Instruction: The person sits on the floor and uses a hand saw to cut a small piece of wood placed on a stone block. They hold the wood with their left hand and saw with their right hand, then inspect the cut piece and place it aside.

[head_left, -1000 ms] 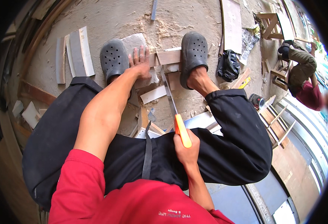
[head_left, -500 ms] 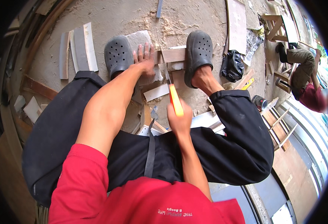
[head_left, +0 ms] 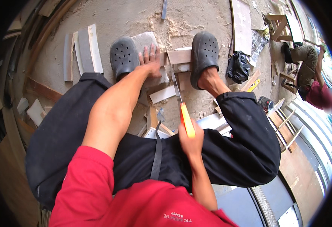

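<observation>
My right hand (head_left: 191, 140) is closed round the orange-yellow handle of a handsaw (head_left: 176, 85). The saw's blade points away from me, its far end at a narrow wooden strip (head_left: 181, 56) lying crosswise between my feet. My left hand (head_left: 150, 62) lies flat with fingers stretched on the strip's left part, just left of the blade, hiding some of it. Under the strip are pale blocks, partly hidden. My dark clogs stand at either end: the left clog (head_left: 124, 56) beside my left hand, the right clog (head_left: 205, 55) against the strip's right end.
Boards (head_left: 83, 49) lie at the left, with offcuts (head_left: 163, 94) nearer me. Sawdust covers the floor beyond the strip. To the right are a black plastic bag (head_left: 237, 67), a long panel (head_left: 241, 28) and a can (head_left: 265, 103). Another person (head_left: 306, 64) works at the far right.
My right hand has drawn the saw back toward me, so more of the blade shows on my side of the strip. My left hand stays pressed on the wood.
</observation>
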Motion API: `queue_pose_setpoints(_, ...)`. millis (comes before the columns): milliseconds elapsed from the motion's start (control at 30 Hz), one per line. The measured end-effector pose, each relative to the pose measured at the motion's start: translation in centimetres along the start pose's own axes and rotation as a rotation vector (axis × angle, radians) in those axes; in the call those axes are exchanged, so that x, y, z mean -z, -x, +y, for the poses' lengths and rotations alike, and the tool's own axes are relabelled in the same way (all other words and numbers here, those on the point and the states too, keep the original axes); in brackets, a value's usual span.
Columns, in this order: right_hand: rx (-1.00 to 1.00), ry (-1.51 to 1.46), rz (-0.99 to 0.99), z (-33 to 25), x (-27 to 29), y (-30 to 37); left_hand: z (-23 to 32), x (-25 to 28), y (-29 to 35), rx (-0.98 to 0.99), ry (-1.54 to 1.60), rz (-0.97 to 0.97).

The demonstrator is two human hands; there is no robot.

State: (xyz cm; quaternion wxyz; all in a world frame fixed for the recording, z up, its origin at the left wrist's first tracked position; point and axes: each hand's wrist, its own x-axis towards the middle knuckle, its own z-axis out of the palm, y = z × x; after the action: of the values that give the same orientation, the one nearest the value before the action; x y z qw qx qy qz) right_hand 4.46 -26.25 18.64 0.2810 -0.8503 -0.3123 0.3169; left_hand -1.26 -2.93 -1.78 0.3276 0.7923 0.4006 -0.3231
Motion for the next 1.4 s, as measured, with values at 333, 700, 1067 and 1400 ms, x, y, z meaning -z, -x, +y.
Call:
queue_pose_setpoints(333, -0.098, -0.101, -0.011, 0.1, -0.6, -1.6, 0.2, -0.2, -0.6, -0.011, 0.01, 0.013)
queue_pose_setpoints(700, -0.061, -0.04, -0.042, -0.6, 0.2, -1.8, -0.2, -0.9, -0.2, 0.0, 0.016, 0.026)
queue_pose_setpoints(1067, -0.087, -0.045, -0.01, -0.8, 0.8, -0.3, 0.3, 0.1, -0.1, -0.019, 0.009, 0.005)
queue_pose_setpoints(1400, -0.004, 0.033, -0.05, -1.4, 0.5, -1.8, 0.0, -0.2, 0.0, -0.005, 0.039, 0.018)
